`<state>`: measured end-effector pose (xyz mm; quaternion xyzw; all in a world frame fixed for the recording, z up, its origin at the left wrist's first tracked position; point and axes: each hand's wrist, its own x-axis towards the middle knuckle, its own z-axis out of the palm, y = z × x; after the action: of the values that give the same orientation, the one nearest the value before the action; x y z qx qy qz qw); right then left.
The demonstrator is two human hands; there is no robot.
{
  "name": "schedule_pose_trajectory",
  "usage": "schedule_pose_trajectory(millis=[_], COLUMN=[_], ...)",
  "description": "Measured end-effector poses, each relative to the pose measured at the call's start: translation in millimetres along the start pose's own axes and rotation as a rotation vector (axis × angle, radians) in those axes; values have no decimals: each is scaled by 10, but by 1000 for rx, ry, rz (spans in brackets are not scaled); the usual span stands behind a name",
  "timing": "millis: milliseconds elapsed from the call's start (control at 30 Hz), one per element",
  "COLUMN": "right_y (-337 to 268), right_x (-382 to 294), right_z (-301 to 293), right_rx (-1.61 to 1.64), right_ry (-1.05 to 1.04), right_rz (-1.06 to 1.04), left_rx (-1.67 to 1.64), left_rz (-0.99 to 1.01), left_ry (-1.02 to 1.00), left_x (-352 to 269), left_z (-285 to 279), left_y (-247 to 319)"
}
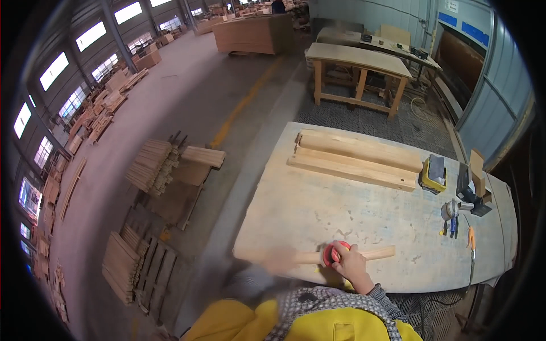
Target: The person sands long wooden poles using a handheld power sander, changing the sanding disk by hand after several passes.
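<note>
My right hand (352,263) grips a red round tool (330,254), which looks like a sanding pad or tape roll, and rests it on a narrow wooden piece (381,252) near the table's front edge. The piece lies flat, running left to right. Blurred by motion, my left hand (279,258) is at the left part of the same piece; its fingers cannot be made out. Farther back on the table lie several wooden pieces (354,164) side by side, one with a dark hole near its right end.
On the worktable (298,213), at the right, are a yellow container (434,177) with a grey block, open boxes (473,187), a tin (448,210), blue-handled pliers (454,226) and an orange-handled air blow gun (471,238) with a hose. Stacked wood (153,164) stands left, beyond the table.
</note>
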<state>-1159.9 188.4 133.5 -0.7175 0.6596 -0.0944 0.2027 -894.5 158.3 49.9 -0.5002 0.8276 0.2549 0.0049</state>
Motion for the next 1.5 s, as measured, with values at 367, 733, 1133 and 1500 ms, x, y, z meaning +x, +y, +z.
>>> schedule_pose_trajectory(millis=[367,733,1133,1500], right_y=[585,853,730,326], right_x=[-61,390,-226,-386], right_z=[-312,-582,-54,331], right_rx=[-20,-35,43,27], right_ry=[156,-78,232,349], right_rz=[308,239,185,85], left_rx=[529,160,61,-2], left_rz=[-104,-115,-43,83], left_ry=[313,47,-31,77], left_x=[-1002,-630,-541,-548], left_z=[191,-717,-431,-482], left_y=[-892,-503,-1067,-1050])
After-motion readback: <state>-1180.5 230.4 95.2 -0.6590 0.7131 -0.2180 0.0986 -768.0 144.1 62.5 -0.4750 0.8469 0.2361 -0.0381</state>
